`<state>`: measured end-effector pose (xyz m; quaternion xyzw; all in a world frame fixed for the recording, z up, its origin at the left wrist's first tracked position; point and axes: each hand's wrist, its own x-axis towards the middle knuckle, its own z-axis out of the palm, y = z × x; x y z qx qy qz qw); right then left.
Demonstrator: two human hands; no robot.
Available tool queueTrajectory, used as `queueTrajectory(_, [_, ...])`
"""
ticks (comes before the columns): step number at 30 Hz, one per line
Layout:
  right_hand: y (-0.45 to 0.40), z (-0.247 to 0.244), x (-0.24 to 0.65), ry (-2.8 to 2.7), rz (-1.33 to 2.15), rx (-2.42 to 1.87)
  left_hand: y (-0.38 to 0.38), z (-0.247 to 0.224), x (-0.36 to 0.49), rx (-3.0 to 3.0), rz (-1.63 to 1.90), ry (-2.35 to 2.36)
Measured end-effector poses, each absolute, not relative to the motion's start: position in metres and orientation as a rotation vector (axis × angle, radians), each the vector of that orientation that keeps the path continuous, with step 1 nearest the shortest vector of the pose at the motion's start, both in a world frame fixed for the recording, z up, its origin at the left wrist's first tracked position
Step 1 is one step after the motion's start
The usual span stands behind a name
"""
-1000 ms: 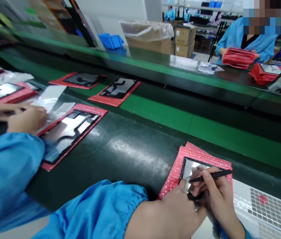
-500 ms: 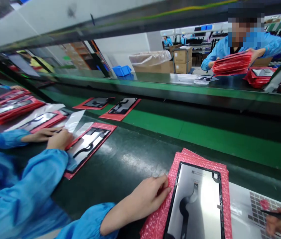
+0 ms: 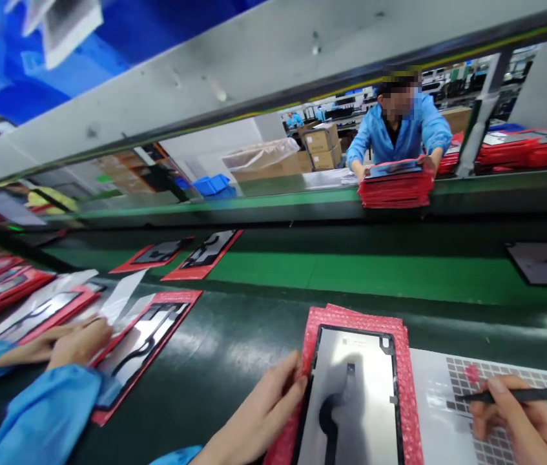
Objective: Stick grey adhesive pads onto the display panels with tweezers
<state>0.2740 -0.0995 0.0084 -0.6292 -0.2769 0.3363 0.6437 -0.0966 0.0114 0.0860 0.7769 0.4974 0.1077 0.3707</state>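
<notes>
In the head view, black tweezers (image 3: 539, 394) are pinched by the right hand (image 3: 527, 420), their tip held at a white sheet (image 3: 435, 400) gridded with grey squares; contact cannot be told. To the left, a display panel (image 3: 374, 400) is laid on red bubble-wrap pouches (image 3: 411, 413) on the near table (image 3: 215, 368). The pouches' left edge is touched by the left hand (image 3: 258, 410), fingers slightly bent; whether anything is gripped cannot be told. Far off, a red stack (image 3: 394, 195) is held by a co-worker (image 3: 411, 139).
</notes>
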Motion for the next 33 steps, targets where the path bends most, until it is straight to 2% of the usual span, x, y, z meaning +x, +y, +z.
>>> queueTrajectory(5, [-0.096,0.023,0.260,-0.691,0.892,-1.375,0.009,0.072,-0.082,1.485,0.617,0.929])
queueTrajectory(9, [-0.092,0.027,0.252,-0.635,0.892,-1.326,0.036,0.080,-0.058,1.327,0.726,1.025])
queueTrajectory(13, [-0.090,0.024,0.250,-0.583,0.890,-1.304,0.111,0.088,-0.011,1.293,0.831,1.138])
queueTrajectory(19, [-0.086,0.012,0.250,-0.590,0.949,-1.268,0.242,0.072,0.063,1.371,0.945,1.363])
queueTrajectory(23, [-0.085,0.005,0.245,-0.591,0.976,-1.242,0.281,0.068,0.073,1.465,0.940,1.534])
queueTrajectory(28, [-0.084,0.000,0.239,-0.592,1.018,-1.243,0.291,0.066,0.079,1.648,0.899,1.568])
queueTrajectory(33, [-0.082,-0.003,0.227,-0.502,0.987,-1.262,0.274,0.052,0.155,1.692,0.591,1.385])
